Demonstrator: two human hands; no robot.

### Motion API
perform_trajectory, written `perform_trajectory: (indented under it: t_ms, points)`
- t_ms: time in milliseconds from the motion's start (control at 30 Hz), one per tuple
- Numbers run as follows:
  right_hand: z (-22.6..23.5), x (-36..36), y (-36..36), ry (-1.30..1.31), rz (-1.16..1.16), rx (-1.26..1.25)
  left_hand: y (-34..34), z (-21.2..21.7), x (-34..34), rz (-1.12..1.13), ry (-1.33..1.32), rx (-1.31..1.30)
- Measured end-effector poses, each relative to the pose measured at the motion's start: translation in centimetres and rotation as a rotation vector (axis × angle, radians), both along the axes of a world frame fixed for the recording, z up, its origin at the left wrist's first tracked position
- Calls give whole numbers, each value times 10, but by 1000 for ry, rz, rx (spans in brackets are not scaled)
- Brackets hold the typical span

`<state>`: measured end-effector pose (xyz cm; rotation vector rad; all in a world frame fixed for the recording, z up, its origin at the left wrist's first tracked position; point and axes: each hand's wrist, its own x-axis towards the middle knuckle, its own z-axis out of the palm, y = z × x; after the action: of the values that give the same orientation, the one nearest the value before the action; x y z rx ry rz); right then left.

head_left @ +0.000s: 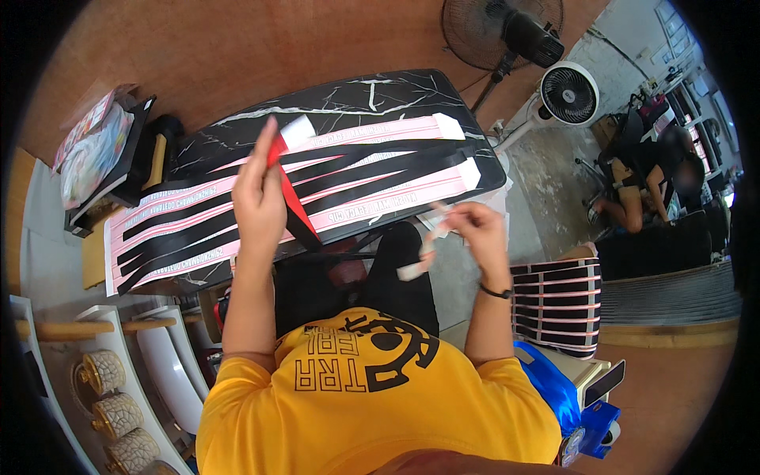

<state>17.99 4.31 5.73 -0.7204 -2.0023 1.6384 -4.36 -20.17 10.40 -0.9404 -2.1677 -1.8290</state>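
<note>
Brown wall [261, 47] backs a black marbled desk [412, 89], and nearest is a person in a yellow shirt [451, 396]. The right hand [479, 227] is just off the desk's near edge, its fingers pinched together on a blurred white strip [427, 257]. The left hand [261, 190] is above the desk, fingers clamped on a red-and-black strap [294, 204] that slants down. Beyond, long black straps [380, 168] lie across pink printed sheets [431, 188]. Farther off stand a white fan [570, 93] and a black fan [534, 39].
</note>
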Motion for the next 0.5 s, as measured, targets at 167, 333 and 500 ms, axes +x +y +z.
perform_trajectory:
  t_ms: [167, 333, 500]
  points:
    - [16, 41, 31, 201, -231, 19, 83, -2, -19, -117, 590, -101]
    - [24, 41, 24, 165, -266, 138, 172, -29, 49, -172, 279, -544]
    - [32, 36, 4, 237, -277, 37, 140, -24, 95, -942, -203, -241]
